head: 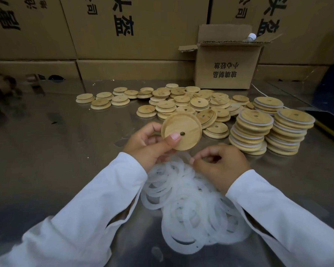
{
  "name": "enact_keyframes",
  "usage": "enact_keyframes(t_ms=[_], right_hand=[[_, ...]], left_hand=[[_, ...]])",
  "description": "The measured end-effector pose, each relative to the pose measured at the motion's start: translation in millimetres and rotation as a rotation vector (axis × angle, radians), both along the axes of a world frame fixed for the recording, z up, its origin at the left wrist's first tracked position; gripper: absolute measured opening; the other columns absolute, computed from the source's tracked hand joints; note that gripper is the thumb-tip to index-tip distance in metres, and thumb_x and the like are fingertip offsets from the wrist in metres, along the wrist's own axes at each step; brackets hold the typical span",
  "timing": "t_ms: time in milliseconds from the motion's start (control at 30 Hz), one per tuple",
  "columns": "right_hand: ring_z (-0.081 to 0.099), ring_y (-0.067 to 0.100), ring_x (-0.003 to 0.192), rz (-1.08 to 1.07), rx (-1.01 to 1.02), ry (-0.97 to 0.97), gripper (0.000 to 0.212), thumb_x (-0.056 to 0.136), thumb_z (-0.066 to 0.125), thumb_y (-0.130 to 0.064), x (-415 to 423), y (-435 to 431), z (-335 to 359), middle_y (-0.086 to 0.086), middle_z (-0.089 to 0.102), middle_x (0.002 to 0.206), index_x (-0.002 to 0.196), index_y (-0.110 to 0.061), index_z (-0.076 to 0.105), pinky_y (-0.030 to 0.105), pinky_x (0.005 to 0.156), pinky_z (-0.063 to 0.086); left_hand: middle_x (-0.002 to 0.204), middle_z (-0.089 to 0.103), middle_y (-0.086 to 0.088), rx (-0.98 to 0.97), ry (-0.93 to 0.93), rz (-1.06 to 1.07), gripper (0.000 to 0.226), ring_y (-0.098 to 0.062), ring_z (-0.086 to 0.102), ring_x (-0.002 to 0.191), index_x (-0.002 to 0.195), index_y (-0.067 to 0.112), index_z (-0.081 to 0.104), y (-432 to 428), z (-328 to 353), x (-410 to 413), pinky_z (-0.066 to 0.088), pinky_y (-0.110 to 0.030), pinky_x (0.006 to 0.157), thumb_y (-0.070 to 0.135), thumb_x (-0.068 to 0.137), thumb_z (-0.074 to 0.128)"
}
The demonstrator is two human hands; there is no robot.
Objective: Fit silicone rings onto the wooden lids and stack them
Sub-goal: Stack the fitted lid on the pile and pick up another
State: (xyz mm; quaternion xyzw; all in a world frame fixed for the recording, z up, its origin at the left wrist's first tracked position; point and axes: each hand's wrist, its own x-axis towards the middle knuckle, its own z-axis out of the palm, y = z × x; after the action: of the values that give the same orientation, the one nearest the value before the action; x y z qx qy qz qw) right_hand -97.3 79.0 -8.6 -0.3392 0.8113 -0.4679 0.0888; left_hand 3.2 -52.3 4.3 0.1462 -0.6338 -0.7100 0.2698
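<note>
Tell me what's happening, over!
Left hand holding bare wooden lid. Right hand pinching at ring pile. Finished stacks at right. Nothing blocking.

Your small open carton (227, 68) at the back of the table carries black Chinese print, upside down to you: 玻璃制品 on one line, 小心轻放 on the other. Your big stacked cartons (123, 27) behind it have large black characters, also inverted and cropped by the frame; 头盔 reads on the middle one, 公司 in smaller print beside it. The print on the far-left carton is too cut off to read.
</note>
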Motion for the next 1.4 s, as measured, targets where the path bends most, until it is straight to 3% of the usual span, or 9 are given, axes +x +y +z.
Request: enact_keyframes(t_ms=[100, 200, 267, 600, 833, 1000, 1100, 1200, 1400], right_hand=[[0.055, 0.010, 0.068, -0.044, -0.128, 0.034, 0.014, 0.075, 0.067, -0.016, -2.1, 3.5, 6.3, -0.002, 0.062, 0.072, 0.063, -0.023, 0.066, 0.019, 0.067, 0.044], [0.052, 0.003, 0.062, -0.106, -0.287, 0.096, 0.017, 0.078, 0.064, -0.013, -1.8, 9.0, 14.9, -0.011, 0.059, 0.066, 0.064, -0.023, 0.061, 0.008, 0.060, 0.040], [0.054, 0.004, 0.066, -0.102, -0.364, 0.176, 0.014, 0.078, 0.062, -0.017, 2.0, 13.6, 19.8, -0.010, 0.060, 0.067, 0.066, -0.025, 0.059, 0.012, 0.063, 0.043], [0.057, 0.001, 0.061, 0.078, -0.688, 0.161, 0.007, 0.084, 0.057, -0.012, 20.8, 18.5, 33.1, -0.009, 0.061, 0.066, 0.080, -0.018, 0.056, 0.010, 0.060, 0.044], [0.056, 0.001, 0.046, 0.122, -0.494, -0.230, 0.016, 0.082, 0.058, -0.002, 21.0, 13.0, 31.1, -0.005, 0.060, 0.048, 0.070, -0.011, 0.061, 0.010, 0.049, 0.045], [0.055, 0.002, 0.042, 0.025, -0.450, -0.373, 0.016, 0.083, 0.060, -0.004, 15.9, 10.7, 29.0, -0.004, 0.061, 0.045, 0.068, -0.010, 0.063, 0.011, 0.046, 0.046], [0.052, 0.002, 0.040, -0.003, -0.411, -0.370, 0.015, 0.082, 0.061, -0.006, 15.8, 9.1, 26.3, -0.005, 0.059, 0.044, 0.069, -0.011, 0.063, 0.011, 0.045, 0.044], [0.049, 0.000, 0.039, -0.018, -0.391, -0.346, 0.013, 0.082, 0.062, -0.007, 16.1, 8.0, 24.9, -0.007, 0.058, 0.042, 0.069, -0.011, 0.064, 0.010, 0.044, 0.042], [0.051, 0.015, 0.054, -0.039, -0.393, -0.157, 0.010, 0.079, 0.064, -0.016, 17.5, 9.5, 25.3, 0.009, 0.060, 0.057, 0.069, -0.016, 0.063, 0.023, 0.055, 0.044]], left_hand=[[0.079, 0.069, -0.011, 0.063, 0.042, 0.009, 0.027, -0.025, 0.065, 0.077, 0.077, 0.012, 0.061, 0.8, -0.3, -0.6, 0.053, -0.039, 0.080, 0.017, 0.058, 0.080], [0.073, 0.068, -0.011, 0.269, 0.087, 0.040, 0.009, -0.022, 0.068, 0.071, 0.073, 0.005, 0.054, 3.4, 2.1, -3.3, 0.058, -0.037, 0.071, 0.009, 0.075, 0.062], [0.073, 0.065, -0.013, 0.336, 0.056, 0.073, 0.015, -0.023, 0.066, 0.068, 0.070, 0.005, 0.050, 3.5, 4.3, -4.5, 0.058, -0.042, 0.063, 0.008, 0.083, 0.057], [0.090, 0.061, -0.020, 0.327, -0.124, 0.045, 0.011, -0.035, 0.063, 0.081, 0.086, 0.004, 0.055, 8.3, 7.3, -3.9, 0.056, -0.048, 0.053, 0.015, 0.084, 0.059], [0.103, 0.062, -0.020, 0.534, -0.166, -0.027, 0.020, -0.035, 0.062, 0.082, 0.103, 0.003, 0.060, 17.7, 7.5, -4.8, 0.056, -0.043, 0.046, 0.013, 0.086, 0.055], [0.109, 0.062, -0.016, 0.713, -0.197, -0.157, 0.043, -0.031, 0.061, 0.082, 0.120, 0.007, 0.051, 17.8, 10.7, -3.9, 0.053, -0.043, 0.052, 0.038, 0.096, 0.033], [0.105, 0.064, -0.017, 0.607, -0.222, -0.195, 0.049, -0.029, 0.065, 0.074, 0.112, 0.005, 0.054, 20.5, 9.6, -4.5, 0.056, -0.041, 0.048, 0.046, 0.089, 0.040], [0.098, 0.065, -0.019, 0.454, -0.208, -0.192, 0.028, -0.027, 0.068, 0.068, 0.103, 0.005, 0.059, 24.7, 6.7, -2.6, 0.057, -0.041, 0.050, 0.024, 0.083, 0.055], [0.099, 0.061, -0.022, 0.350, -0.151, -0.199, 0.016, -0.035, 0.062, 0.086, 0.099, 0.005, 0.058, 29.5, 3.4, -2.9, 0.057, -0.045, 0.061, 0.012, 0.092, 0.045]])
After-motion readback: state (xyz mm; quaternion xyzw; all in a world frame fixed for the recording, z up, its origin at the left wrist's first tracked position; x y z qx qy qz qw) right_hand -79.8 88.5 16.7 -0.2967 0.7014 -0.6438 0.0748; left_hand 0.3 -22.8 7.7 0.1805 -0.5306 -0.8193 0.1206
